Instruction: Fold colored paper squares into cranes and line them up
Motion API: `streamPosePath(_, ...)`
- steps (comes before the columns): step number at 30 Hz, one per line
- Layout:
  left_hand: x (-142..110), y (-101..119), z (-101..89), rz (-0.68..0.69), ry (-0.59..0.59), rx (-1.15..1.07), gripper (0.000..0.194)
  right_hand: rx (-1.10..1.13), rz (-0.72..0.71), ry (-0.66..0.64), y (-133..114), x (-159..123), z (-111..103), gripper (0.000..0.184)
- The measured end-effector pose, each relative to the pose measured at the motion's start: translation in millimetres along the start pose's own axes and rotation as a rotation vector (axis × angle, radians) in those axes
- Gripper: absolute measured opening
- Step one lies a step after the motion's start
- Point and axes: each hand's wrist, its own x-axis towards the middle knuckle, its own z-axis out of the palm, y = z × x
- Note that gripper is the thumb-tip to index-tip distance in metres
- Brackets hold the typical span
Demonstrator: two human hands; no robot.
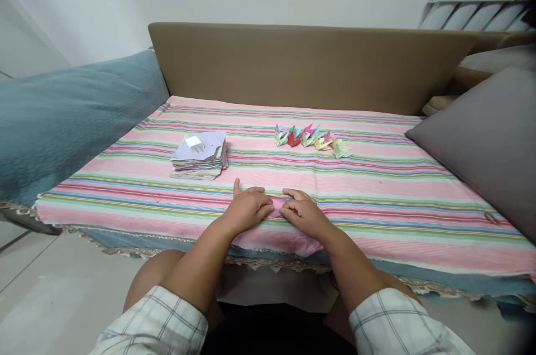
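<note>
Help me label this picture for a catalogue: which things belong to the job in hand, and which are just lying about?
Likely part of the job:
pink paper, between left hand and right hand
paper stack
folded paper figures

Seemingly just lying about:
white plug, atop the stack
grey cushion
small brown object, too small to identify
</note>
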Motion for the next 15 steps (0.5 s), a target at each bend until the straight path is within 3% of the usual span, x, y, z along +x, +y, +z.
streamPosePath(8,-5.0,-5.4,4.3,0.019,0.137,0.089,0.015,-0.07,0.005,0.046,-8.2,1.1,3.3,0.023)
streamPosePath(15,-4.7,-8.6,8.6,0.031,0.167,0.091,0.013,-0.17,-0.008,0.105,-13.0,4.0,9.4,0.022)
